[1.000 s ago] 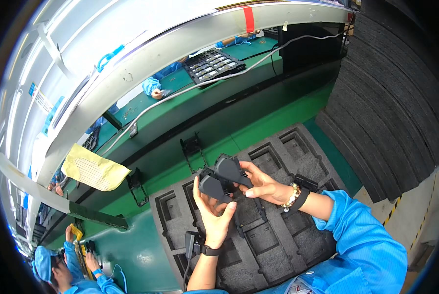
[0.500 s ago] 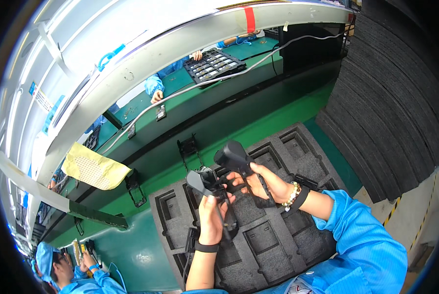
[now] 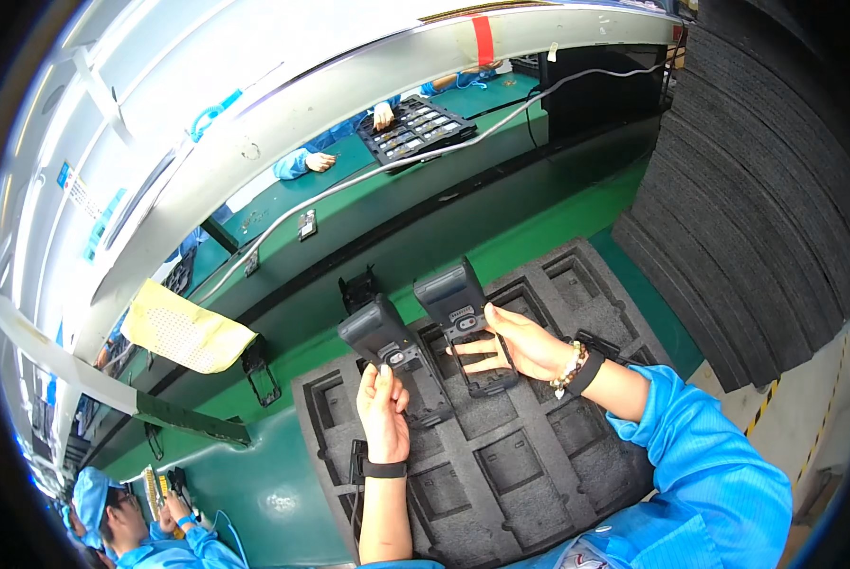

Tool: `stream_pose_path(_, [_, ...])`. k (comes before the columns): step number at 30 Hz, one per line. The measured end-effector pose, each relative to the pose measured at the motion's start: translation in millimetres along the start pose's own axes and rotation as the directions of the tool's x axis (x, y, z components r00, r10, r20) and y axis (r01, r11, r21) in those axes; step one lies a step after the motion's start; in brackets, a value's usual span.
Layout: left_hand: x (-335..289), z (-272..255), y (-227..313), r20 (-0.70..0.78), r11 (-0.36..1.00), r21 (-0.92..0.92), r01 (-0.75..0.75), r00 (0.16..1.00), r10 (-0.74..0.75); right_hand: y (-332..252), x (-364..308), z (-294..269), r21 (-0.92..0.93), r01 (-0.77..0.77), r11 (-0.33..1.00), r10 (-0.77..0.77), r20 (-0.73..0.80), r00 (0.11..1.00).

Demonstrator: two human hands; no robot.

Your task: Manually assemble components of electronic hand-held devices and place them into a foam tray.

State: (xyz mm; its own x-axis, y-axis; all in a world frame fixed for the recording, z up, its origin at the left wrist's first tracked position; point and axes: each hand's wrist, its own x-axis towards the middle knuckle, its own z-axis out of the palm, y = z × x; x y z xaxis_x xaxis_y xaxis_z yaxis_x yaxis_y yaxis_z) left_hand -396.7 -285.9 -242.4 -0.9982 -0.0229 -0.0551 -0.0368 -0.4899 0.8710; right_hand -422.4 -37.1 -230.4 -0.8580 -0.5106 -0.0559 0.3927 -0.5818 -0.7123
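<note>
My left hand [image 3: 383, 417] pinches the edge of a black plastic device housing [image 3: 375, 330], which has a solid upper part and an open frame below. My right hand [image 3: 529, 353] grips a second, similar housing [image 3: 448, 292] by its side, and its fingers show through the open frame. Both housings are held tilted side by side, broad faces toward me, each with a small light oval part near the middle. They hang over a dark grey foam tray [image 3: 508, 463] with several rectangular pockets. The pockets directly behind the housings are partly hidden.
Tall stacks of dark foam sheets [image 3: 757, 190] rise at the right. Across the far side runs a bench with a black parts tray [image 3: 415, 133] and co-workers' hands. A yellow perforated sheet [image 3: 188, 327] hangs at left near a black frame [image 3: 261, 375]. Lower left, a co-worker [image 3: 126, 517] sits.
Both housings have turned from edge-on to show their broad faces. My left hand has shifted slightly left with its fingers more closed. A co-worker's hand at the far bench has drawn back.
</note>
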Motion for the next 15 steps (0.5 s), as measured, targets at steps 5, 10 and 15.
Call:
stream_pose_path(5, [-4.9, 14.4, 0.8, -0.029, 0.994, 0.056, -0.096, 0.995, 0.097, -1.9, -0.5, -0.3, 0.001, 0.009, 1.0, -0.009, 0.012, 1.0])
stream_pose_path(10, [-7.2, 17.5, 0.1, -0.053, 0.982, 0.153, -0.111, 0.991, 0.12, -2.6, -0.7, 0.8, -0.058, 0.004, 0.998, -0.005, -0.017, 1.0])
stream_pose_path(15, [-8.6, 16.3, -1.0, -0.014, 0.968, 0.212, -0.131, 0.99, 0.137, 0.0, -0.6, -4.2, -0.08, 0.017, 0.997, -0.022, -0.061, 0.998])
